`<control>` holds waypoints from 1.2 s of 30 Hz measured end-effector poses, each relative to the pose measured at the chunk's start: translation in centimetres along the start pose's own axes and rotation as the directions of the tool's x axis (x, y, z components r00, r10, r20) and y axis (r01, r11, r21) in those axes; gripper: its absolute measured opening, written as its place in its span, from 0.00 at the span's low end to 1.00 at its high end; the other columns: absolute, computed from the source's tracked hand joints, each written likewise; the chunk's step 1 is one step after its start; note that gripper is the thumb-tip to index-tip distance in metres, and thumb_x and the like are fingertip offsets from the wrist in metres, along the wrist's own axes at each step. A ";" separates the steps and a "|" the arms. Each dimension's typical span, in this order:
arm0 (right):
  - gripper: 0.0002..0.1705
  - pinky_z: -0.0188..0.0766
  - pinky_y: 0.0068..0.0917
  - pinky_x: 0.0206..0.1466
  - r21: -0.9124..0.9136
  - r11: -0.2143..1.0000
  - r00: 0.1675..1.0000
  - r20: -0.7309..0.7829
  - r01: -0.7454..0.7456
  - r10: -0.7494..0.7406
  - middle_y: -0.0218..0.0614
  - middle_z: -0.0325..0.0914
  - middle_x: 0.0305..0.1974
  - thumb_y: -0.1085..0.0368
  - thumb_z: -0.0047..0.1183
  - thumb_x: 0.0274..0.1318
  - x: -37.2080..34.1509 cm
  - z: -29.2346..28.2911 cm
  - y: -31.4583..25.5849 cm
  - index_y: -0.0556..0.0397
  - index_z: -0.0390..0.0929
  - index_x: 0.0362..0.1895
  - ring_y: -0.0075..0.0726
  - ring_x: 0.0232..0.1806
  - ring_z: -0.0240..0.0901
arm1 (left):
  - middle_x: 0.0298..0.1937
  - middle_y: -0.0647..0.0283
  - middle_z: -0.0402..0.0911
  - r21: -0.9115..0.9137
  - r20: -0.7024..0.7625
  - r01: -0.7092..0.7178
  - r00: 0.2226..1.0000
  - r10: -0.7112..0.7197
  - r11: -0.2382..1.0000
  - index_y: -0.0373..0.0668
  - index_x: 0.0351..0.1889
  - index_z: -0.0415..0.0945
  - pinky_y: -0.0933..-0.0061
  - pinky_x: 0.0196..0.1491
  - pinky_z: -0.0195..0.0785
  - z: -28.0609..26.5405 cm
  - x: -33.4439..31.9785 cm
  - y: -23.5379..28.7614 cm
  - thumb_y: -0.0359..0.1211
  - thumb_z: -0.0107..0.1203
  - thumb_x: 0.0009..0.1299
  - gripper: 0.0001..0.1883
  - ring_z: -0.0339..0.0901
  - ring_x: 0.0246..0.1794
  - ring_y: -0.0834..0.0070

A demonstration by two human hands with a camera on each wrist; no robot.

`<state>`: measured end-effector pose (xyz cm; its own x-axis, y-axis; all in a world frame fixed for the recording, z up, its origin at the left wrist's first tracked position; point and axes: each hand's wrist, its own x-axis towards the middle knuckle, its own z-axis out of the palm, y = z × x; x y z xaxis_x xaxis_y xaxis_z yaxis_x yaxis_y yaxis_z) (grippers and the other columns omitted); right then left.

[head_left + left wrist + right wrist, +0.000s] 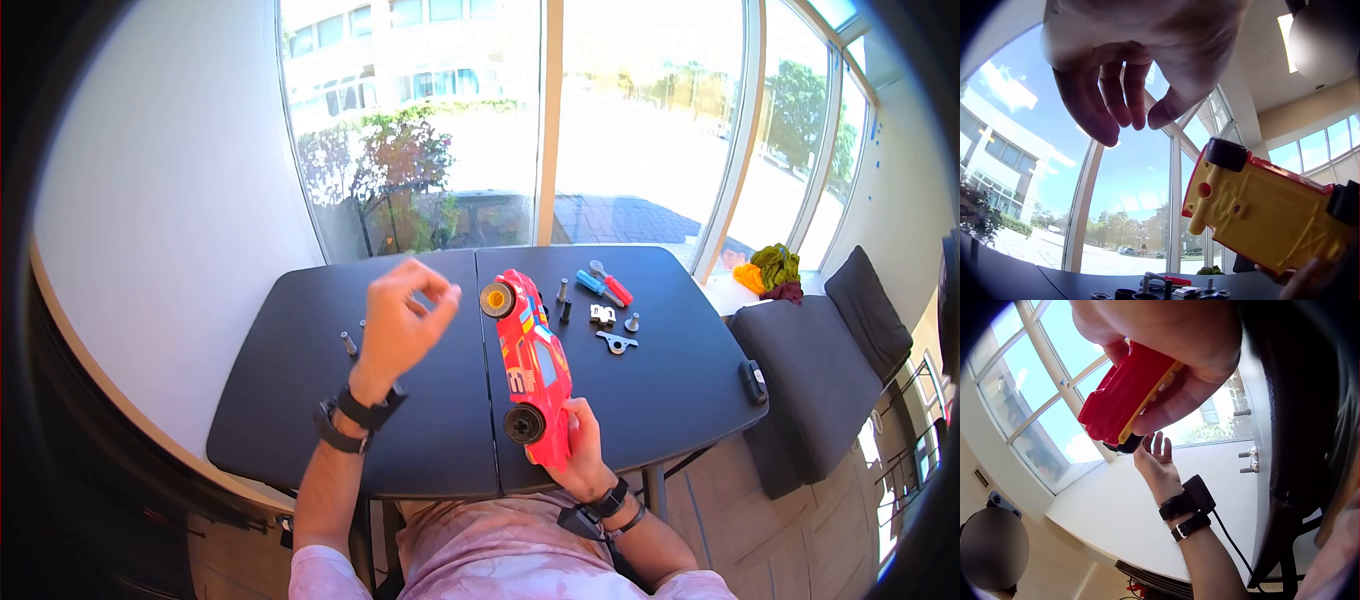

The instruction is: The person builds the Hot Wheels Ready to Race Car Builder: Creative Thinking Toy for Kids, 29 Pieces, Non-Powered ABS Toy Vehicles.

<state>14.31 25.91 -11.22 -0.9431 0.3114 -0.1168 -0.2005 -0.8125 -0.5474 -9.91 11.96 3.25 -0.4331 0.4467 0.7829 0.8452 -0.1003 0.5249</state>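
A red toy car (548, 375) with a yellow underside (1266, 215) is held up over the table by my right hand (583, 448), which grips it at its near end. Its side faces up in the head view, showing a yellow-hubbed wheel (496, 299) at the far end and a black wheel (524, 423) at the near end. My left hand (402, 322) hovers left of the car, apart from it. In the left wrist view its fingers bend loosely, with nothing between them and the thumb. The right wrist view shows the right fingers and thumb wrapped around the car's red body (1125, 394).
On the black table (430, 430), right of the car, lie blue and red screwdrivers (613, 290), a white block-like part (602, 314), a grey bracket (617, 342) and several bolt-like pieces. Another grey bolt (348, 343) stands at the left. A black device (753, 382) sits at the right edge.
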 end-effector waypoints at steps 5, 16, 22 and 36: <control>0.29 0.86 0.39 0.40 0.001 1.000 0.999 -0.039 0.021 -0.021 0.40 0.89 0.53 0.44 0.47 0.79 0.2 0.0 0.3 0.51 0.76 0.68 0.40 0.44 0.89 | 0.46 0.60 0.89 0.340 0.167 -0.067 0.986 0.010 0.938 0.41 0.46 0.88 0.62 0.52 0.85 -0.6 4.4 -7.0 0.29 0.68 0.72 0.07 0.89 0.50 0.63; 0.31 0.85 0.39 0.40 0.014 0.999 0.999 -0.020 -0.034 0.034 0.41 0.90 0.50 0.41 0.48 0.77 0.5 -0.6 0.2 0.52 0.79 0.66 0.42 0.41 0.88 | 0.55 0.65 0.91 0.837 0.548 -0.490 0.753 -0.365 0.245 0.51 0.48 0.95 0.45 0.70 0.73 4.2 2.3 -22.5 0.32 0.62 0.78 0.10 0.85 0.65 0.65; 0.30 0.84 0.39 0.40 0.013 0.999 0.998 -0.048 -0.032 0.033 0.40 0.90 0.49 0.42 0.48 0.77 0.4 0.0 0.0 0.52 0.79 0.65 0.41 0.41 0.88 | 0.51 0.61 0.91 0.844 0.417 -0.295 0.886 -0.201 0.449 0.50 0.52 0.93 0.53 0.63 0.78 2.5 2.7 -20.5 0.35 0.60 0.83 0.10 0.86 0.61 0.62; 0.29 0.85 0.39 0.39 -0.017 1.000 1.000 0.009 0.001 -0.001 0.40 0.90 0.51 0.44 0.47 0.79 0.4 -0.3 0.1 0.52 0.77 0.67 0.40 0.41 0.89 | 0.46 0.56 0.94 -0.384 -0.040 -0.021 0.999 0.006 0.923 0.38 0.48 0.79 0.72 0.48 0.84 0.2 -0.1 1.5 0.21 0.71 0.76 0.10 0.93 0.43 0.76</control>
<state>13.98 26.13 -11.52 -0.9452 0.3078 -0.1085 -0.1971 -0.8035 -0.5618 -8.55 11.93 3.84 -0.4400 0.4101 0.7989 0.6694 -0.4432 0.5962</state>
